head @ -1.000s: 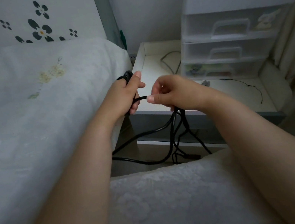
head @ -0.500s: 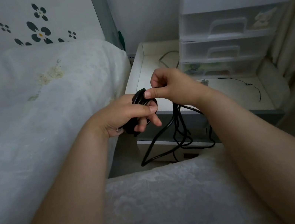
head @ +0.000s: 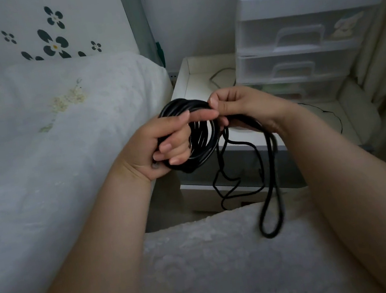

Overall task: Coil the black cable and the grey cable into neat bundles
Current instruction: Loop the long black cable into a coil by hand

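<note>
White bedding (head: 34, 152) fills the left, a low white table (head: 202, 73) stands by the wall, and clear plastic drawers (head: 296, 37) sit on it to the right. Left hand (head: 161, 149) grips the black cable (head: 201, 142) coil, larger than half a second ago; right hand (head: 244, 107) pinches its top, loose loops dangling over the lap.

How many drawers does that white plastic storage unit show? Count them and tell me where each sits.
3 in the drawer unit: the top drawer under the open tray, the middle drawer below it, and the bottom drawer, partly hidden behind the right hand.
</note>
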Demonstrator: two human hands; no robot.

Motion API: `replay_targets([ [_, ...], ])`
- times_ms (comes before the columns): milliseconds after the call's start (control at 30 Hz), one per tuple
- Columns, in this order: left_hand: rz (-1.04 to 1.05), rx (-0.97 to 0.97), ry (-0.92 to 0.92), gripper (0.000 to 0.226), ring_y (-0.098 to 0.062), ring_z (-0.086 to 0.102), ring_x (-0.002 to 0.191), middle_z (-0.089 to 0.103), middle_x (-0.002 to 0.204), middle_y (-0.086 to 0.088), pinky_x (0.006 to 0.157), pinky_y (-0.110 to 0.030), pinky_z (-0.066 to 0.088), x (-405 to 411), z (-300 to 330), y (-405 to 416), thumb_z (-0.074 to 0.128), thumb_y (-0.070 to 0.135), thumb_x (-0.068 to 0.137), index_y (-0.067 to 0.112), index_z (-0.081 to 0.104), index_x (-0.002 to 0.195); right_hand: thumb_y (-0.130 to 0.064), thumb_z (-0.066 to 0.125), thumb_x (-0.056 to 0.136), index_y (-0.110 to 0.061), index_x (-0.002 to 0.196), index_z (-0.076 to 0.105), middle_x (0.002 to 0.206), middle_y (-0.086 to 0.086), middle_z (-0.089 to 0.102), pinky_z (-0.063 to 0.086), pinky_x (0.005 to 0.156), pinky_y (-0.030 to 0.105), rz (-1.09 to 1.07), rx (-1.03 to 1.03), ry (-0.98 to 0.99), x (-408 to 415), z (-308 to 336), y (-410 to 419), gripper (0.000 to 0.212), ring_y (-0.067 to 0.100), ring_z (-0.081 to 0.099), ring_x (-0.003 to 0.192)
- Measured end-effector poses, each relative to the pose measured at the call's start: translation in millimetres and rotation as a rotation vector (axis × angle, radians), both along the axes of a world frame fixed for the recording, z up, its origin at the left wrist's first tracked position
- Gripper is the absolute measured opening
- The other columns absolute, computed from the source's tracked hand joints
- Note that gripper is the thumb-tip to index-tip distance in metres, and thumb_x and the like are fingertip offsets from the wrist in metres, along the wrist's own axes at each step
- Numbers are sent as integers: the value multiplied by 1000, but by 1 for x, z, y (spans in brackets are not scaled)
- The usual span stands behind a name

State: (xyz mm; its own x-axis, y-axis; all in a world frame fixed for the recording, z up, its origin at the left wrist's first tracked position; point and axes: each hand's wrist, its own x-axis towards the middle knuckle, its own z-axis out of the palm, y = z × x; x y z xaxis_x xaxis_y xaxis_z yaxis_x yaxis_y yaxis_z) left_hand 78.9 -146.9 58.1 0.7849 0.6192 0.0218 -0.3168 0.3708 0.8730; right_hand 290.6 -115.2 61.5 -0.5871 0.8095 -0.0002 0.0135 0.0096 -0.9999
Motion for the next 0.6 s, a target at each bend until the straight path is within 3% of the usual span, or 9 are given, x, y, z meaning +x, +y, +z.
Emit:
replay_targets([
  [133, 113, -87, -157, 44, -3, 34, 26, 60, 58, 6, 36, -14, 35, 7, -2, 0, 65, 18, 80, -4, 63, 119, -12, 52, 92, 5, 94, 54, 67, 2, 52, 50, 73, 24, 16, -26, 54, 5, -3, 4, 18, 14, 54, 69],
  [233, 148, -149, -237, 47, -3, 38, 26, 56, 57, 6, 36, -15, 35, 11, -3, 0, 65, 12, 78, -7, 60, 121, -3, 48, 94, -2, 103, 56, 73, 1, 56, 53, 75, 23, 7, -39, 71, 7, -2, 4, 12, 13, 58, 73],
  [333, 146, -178, -317, 48, -5, 41, 28, 53, 52, 5, 37, -16, 36, 12, -1, 0, 61, 8, 80, -9, 54, 125, 4, 45, 93, -2, 112, 55, 91, 6, 65, 53, 81, 24, 42, -66, 91, 8, 0, 3, 22, 14, 65, 85],
  [467, 224, -246, -575, 44, -5, 33, 32, 53, 48, 0, 41, -19, 34, -5, 9, 6, 51, 0, 86, -14, 46, 127, 3, 46, 94, -9, 107, 61, 98, 7, 68, 52, 91, 37, -16, -25, -204, 17, -7, 4, 23, 24, 67, 99],
  [600, 605, -322, -593, 40, -8, 38, 28, 47, 42, 4, 37, -15, 35, -16, 10, 15, 43, 6, 86, -12, 52, 121, -4, 52, 94, -13, 116, 60, 107, 3, 69, 53, 91, 31, 3, -5, -353, 16, -7, 1, 25, 18, 67, 102],
])
